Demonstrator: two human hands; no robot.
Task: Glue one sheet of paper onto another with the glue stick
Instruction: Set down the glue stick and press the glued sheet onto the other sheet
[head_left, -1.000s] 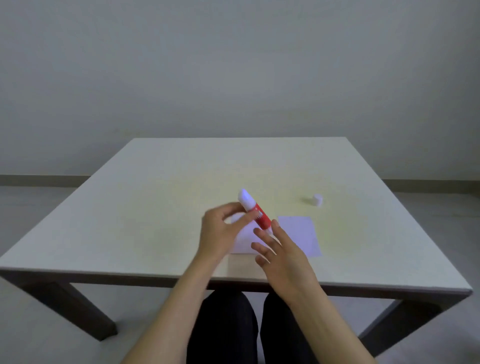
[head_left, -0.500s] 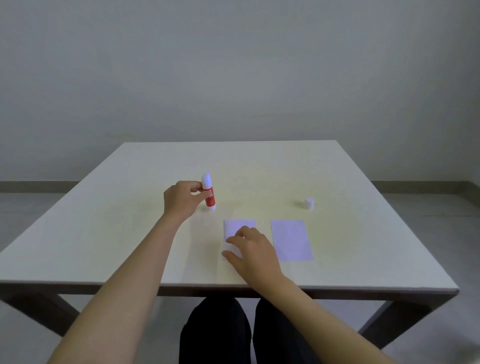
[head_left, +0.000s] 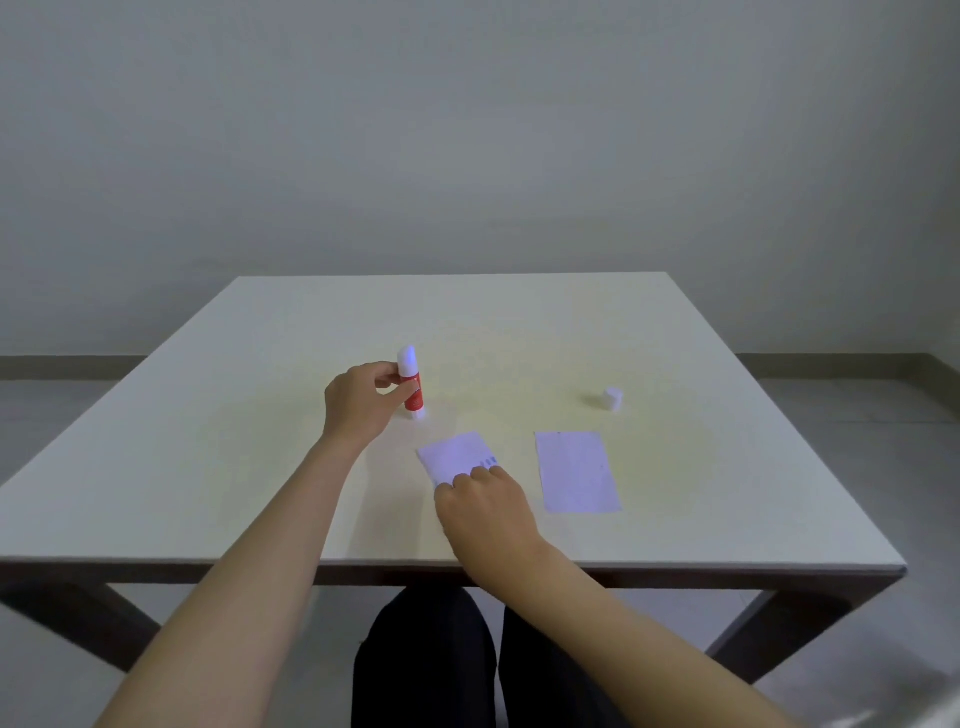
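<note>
The red glue stick (head_left: 413, 385) stands upright on the table, white glue tip up, with my left hand (head_left: 361, 405) pinching it between thumb and fingers. A small white sheet of paper (head_left: 453, 456) lies turned at an angle in front of me. My right hand (head_left: 485, 506) covers its near part, fingers curled on it and its near edge hidden. A second white sheet (head_left: 576, 472) lies flat to the right, apart from the first. The glue stick's white cap (head_left: 613, 398) stands alone further right and back.
Everything rests on a pale square table (head_left: 208, 441) with dark legs, set against a plain wall. My legs in dark trousers (head_left: 431, 660) show under the table's near edge.
My left hand carried the glue stick left and stood it upright on the table. My right hand dropped onto the small sheet, which has since turned to an angle.
</note>
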